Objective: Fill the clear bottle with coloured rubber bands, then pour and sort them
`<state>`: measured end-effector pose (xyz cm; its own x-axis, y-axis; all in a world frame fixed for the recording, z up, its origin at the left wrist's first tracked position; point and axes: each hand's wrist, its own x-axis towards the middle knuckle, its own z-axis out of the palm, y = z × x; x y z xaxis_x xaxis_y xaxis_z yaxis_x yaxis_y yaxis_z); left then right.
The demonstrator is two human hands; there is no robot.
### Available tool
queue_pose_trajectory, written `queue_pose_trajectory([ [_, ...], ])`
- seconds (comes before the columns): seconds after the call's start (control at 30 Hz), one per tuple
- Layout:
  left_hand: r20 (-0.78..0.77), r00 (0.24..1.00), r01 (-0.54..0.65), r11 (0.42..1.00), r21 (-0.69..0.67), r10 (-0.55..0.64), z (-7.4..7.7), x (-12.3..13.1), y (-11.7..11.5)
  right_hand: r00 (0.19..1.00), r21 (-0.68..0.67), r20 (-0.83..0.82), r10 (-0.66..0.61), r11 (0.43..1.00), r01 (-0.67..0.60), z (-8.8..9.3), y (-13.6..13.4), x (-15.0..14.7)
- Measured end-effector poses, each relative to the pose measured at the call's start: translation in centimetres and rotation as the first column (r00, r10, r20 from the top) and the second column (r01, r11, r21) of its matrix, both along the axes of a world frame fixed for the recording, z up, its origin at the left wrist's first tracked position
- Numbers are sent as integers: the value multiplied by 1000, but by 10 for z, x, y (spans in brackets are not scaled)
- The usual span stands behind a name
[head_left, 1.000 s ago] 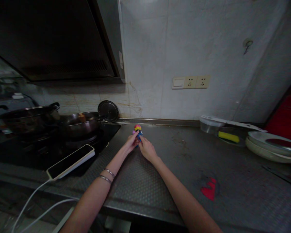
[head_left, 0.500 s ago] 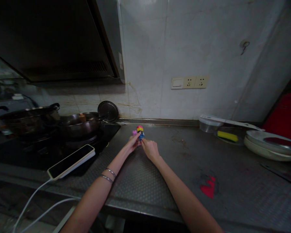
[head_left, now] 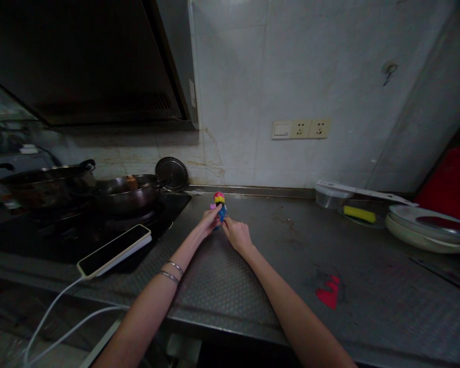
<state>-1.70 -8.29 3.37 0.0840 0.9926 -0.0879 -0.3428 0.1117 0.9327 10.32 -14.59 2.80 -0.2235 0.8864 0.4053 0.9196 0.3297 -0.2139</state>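
Observation:
Both hands meet over the metal counter, in the middle of the view. My left hand is closed round a small doll-like toy, its thumb lying across the front. Pink and yellow show on the toy's top, and blue lower down. At its lower blue part my right hand pinches with bent fingers. A pink-purple bit shows just left of the toy; I cannot tell whether it belongs to it. Fingers hide much of the toy.
To the left, a phone with a white cable lies by the hob, which carries a pot and a pan. Stacked dishes, a yellow sponge and a plastic tub stand right. A red patch marks the counter.
The toy's top stands slightly higher above my left hand, and more of its blue part shows. Both hands stay in nearly the same place, and the view has shifted slightly.

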Motion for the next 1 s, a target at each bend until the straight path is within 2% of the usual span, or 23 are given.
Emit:
queue_pose_trajectory([
  [0.27, 81, 996, 27, 998, 50, -31, 2, -12, 5, 997, -10, 4, 82, 997, -82, -7, 2, 2],
  [0.5, 89, 995, 26, 989, 146, -39, 3, -21, 7, 987, -81, 49, 151, 986, -147, -6, 0, 2],
  [0.67, 91, 995, 11, 983, 186, -29, 6, -25, 7, 983, -80, 22, 181, 981, -179, -5, -3, 2],
  [0.87, 96, 995, -16, 976, 218, -5, 7, -26, 9, 979, -72, -102, 176, 980, -184, -3, 1, 3],
  [1.0, 57, 998, -30, 975, 218, 18, 6, -27, 12, 929, -5, -336, 153, 986, -164, 0, 18, 3],
])
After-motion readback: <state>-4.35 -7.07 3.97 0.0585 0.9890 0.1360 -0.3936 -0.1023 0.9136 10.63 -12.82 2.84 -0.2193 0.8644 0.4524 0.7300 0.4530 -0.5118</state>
